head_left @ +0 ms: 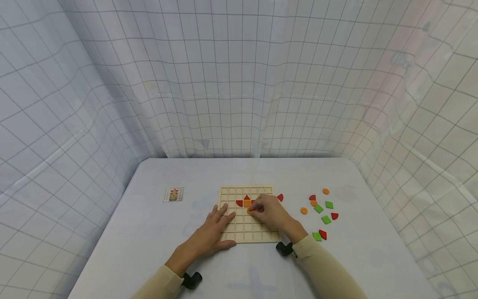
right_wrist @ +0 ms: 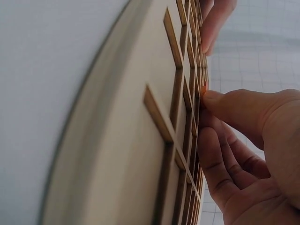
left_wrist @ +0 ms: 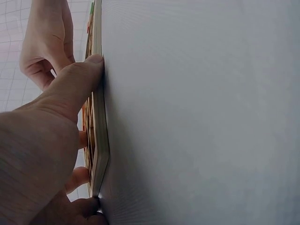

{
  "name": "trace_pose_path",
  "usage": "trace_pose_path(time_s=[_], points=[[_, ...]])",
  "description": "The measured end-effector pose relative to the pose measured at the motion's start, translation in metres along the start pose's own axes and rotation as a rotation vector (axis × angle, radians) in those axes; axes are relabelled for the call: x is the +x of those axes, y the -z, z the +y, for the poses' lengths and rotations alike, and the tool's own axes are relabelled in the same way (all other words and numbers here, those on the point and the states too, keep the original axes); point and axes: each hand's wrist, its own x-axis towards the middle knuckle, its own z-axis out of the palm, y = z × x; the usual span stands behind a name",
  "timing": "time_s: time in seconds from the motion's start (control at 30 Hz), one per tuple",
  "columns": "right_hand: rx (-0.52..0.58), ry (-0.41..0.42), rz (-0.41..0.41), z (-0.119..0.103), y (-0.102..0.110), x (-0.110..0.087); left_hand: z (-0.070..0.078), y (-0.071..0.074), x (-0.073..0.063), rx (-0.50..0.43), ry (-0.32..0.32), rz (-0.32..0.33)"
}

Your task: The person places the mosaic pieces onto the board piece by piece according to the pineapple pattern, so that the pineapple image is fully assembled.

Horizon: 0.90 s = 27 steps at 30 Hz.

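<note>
A wooden grid board (head_left: pixel 246 237) lies on the table with square cells marked off by raised ridges. My left hand (head_left: pixel 209 233) rests on its left side, fingers spread and fairly straight, the thumb (left_wrist: pixel 77 82) along the near edge. Between thumb and fingertips my right hand (head_left: pixel 271 211) pinches an orange round piece (head_left: pixel 248 211) at the board's middle; the fingers partly cover it. Just above it, an orange square piece (head_left: pixel 247 203) sits in a cell, with a red triangle (head_left: pixel 247 197) above and a red quarter-round piece (head_left: pixel 239 203) on its left. Another red piece is partly hidden by the right hand.
A small card (head_left: pixel 173 194) with a coloured grid picture lies left of the board. Right of it are scattered green squares (head_left: pixel 326 219), orange rounds (head_left: pixel 304 211) and red quarter-rounds (head_left: pixel 334 216). One red piece (head_left: pixel 280 197) lies by the board's right edge. Gridded white curtains (head_left: pixel 239 83) surround the table.
</note>
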Motion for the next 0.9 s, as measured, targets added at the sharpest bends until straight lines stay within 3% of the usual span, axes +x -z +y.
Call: trace_pose_path(time_s=[0.27, 0.9], points=[[0.007, 0.02, 0.0, -0.0001, -0.0041, 0.003, -0.001, -0.0014, 0.0004, 0.006, 0.015, -0.02], [0.038, -0.033, -0.011, -0.002, -0.0085, 0.0049, 0.001, 0.0019, -0.0019, -0.02, 0.003, -0.011]])
